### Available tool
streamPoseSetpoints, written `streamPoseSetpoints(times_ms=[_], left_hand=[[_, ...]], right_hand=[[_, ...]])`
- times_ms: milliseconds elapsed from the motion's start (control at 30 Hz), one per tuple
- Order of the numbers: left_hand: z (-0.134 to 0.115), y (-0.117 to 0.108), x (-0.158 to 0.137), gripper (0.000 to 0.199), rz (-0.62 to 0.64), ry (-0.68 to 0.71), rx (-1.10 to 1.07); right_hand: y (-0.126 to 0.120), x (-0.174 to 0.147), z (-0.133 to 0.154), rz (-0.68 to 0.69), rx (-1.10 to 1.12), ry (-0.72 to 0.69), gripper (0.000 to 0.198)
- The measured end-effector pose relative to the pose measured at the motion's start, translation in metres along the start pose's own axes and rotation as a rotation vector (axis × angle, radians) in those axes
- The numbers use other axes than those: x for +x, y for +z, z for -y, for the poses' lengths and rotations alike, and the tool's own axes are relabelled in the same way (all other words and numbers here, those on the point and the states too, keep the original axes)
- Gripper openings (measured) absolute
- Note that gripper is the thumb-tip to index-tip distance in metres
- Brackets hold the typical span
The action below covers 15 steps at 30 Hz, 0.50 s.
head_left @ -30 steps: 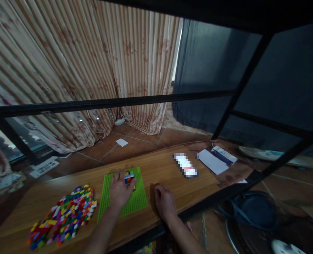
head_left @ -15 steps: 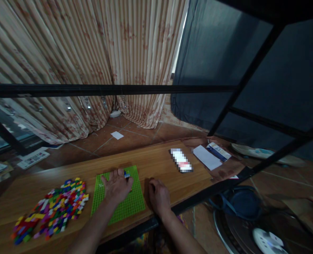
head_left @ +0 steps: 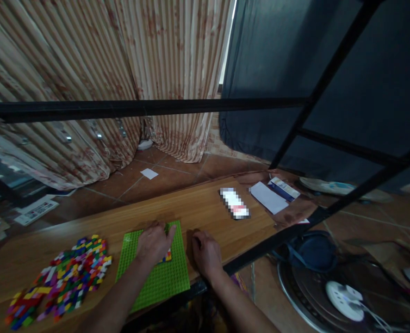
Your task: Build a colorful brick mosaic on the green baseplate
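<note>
My left hand (head_left: 154,242) lies palm down over the green studded baseplate (head_left: 168,280). Its thumb stands apart from the fingers, whose tips bend down near the plate's far edge. A few small coloured bricks (head_left: 168,255) show on the plate beside the palm, partly covered by the hand. On the wooden table, just right of the plate, rests my right hand (head_left: 208,255) in a loose fist, with nothing visible in it. Left of the plate spreads a pile of small mixed-colour building bricks (head_left: 73,266).
A phone with a blurred screen (head_left: 234,203) lies on the wooden table (head_left: 191,210). White paper (head_left: 268,198) and a blue-and-white packet (head_left: 284,188) lie at its right end. A black metal bar (head_left: 139,108) crosses beyond. Lower right, a power strip (head_left: 344,300) sits on a round dark surface.
My left hand has drawn its spread fingers closer together and shifted, uncovering some coloured bricks. The right hand keeps its place by the plate. The view has turned slightly.
</note>
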State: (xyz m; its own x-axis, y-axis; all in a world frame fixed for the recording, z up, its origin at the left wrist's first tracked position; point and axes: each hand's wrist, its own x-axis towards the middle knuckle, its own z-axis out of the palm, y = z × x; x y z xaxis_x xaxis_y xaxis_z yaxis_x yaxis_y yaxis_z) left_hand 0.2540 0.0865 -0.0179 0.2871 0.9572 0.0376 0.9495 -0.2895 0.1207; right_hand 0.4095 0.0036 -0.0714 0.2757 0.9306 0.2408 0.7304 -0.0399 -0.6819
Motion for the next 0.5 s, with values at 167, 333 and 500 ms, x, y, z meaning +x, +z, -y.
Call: streamPoseSetpoints(times_ms=[167, 333, 500], left_hand=[[0.0018, 0.0032, 0.0006, 0.048, -0.020, 0.056, 0.044], [0.0013, 0.0051, 0.0037, 0.054, -0.021, 0.036, 0.030], [-0.0017, 0.0022, 0.0095, 0.062, 0.047, -0.021, 0.006]], right_hand=[[-0.0013, -0.0017, 0.0030, 0.018, -0.027, 0.009, 0.022], [0.0007, -0.0023, 0.0030, 0.050, -0.067, 0.013, 0.022], [0.0014, -0.0015, 0.0025, 0.056, -0.081, 0.022, 0.021]])
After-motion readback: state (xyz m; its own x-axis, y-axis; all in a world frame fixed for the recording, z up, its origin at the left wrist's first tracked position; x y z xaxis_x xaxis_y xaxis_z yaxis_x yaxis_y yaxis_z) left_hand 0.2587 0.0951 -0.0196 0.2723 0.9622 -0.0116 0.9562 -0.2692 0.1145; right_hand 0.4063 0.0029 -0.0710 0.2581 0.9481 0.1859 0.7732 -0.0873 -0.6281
